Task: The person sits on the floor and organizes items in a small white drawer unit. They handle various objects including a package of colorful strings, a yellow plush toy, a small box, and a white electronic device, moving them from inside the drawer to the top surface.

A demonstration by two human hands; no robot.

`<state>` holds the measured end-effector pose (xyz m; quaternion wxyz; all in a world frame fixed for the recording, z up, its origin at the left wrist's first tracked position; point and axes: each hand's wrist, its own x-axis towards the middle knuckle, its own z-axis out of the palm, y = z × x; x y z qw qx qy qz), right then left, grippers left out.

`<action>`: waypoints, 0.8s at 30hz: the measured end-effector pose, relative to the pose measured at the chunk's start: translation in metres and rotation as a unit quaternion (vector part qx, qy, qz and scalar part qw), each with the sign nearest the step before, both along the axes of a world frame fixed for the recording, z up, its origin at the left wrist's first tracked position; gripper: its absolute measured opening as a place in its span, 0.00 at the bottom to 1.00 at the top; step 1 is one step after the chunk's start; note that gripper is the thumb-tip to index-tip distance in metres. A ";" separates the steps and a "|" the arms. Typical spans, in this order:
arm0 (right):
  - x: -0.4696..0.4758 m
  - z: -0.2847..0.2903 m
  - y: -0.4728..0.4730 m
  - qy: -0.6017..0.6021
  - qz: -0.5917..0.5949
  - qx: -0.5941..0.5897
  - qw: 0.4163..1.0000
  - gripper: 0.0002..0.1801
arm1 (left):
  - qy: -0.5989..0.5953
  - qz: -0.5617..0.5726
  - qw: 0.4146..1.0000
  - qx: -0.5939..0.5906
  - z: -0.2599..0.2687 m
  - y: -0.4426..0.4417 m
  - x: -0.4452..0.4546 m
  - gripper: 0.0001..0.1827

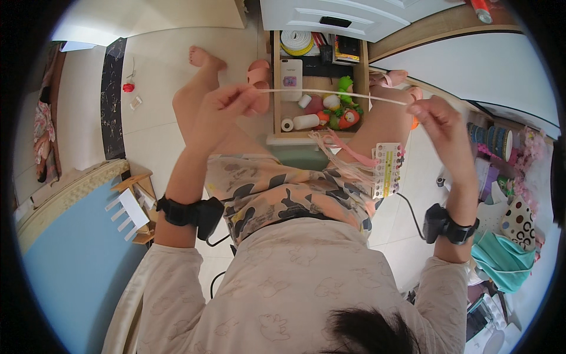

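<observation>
A thin white cord is stretched nearly straight between my two hands, above the open drawer. My left hand pinches its left end between thumb and fingers. The right end is pinched in my right hand, over my right knee. On my right thigh lies a white thread organizer card with holes along its sides. Pale thread strands and a pink thread bundle trail from it to the left.
The open wooden drawer holds a white phone, a coiled white cable, thread spools and small toys. A pink slipper stands beside it. Household items, including a teal cloth, crowd the right side. A blue bed surface lies left.
</observation>
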<state>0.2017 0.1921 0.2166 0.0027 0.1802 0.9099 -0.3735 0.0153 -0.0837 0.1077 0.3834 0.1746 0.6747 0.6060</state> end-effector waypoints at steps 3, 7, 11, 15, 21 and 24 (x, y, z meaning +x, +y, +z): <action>0.000 0.021 0.010 0.032 -0.026 -0.021 0.999 0.11 | 0.065 -0.003 0.997 -0.029 -0.004 0.000 -0.004 0.09; 0.008 0.058 0.005 0.132 -0.075 -0.245 0.958 0.16 | 0.015 -0.074 0.995 0.069 -0.013 0.030 0.011 0.09; -0.003 0.082 -0.006 0.181 0.003 -0.392 0.902 0.18 | 0.005 -0.164 0.976 0.141 -0.032 0.073 0.033 0.09; -0.004 0.099 -0.016 0.180 0.058 -0.506 0.841 0.15 | -0.135 -0.235 0.949 0.160 -0.029 0.093 0.048 0.09; -0.007 0.106 -0.021 0.229 -0.010 -0.607 0.761 0.15 | -0.246 -0.372 0.876 0.186 -0.026 0.099 0.086 0.09; -0.006 0.105 -0.013 0.247 -0.026 -0.605 0.757 0.12 | -0.289 -0.385 0.852 0.205 -0.015 0.099 0.100 0.09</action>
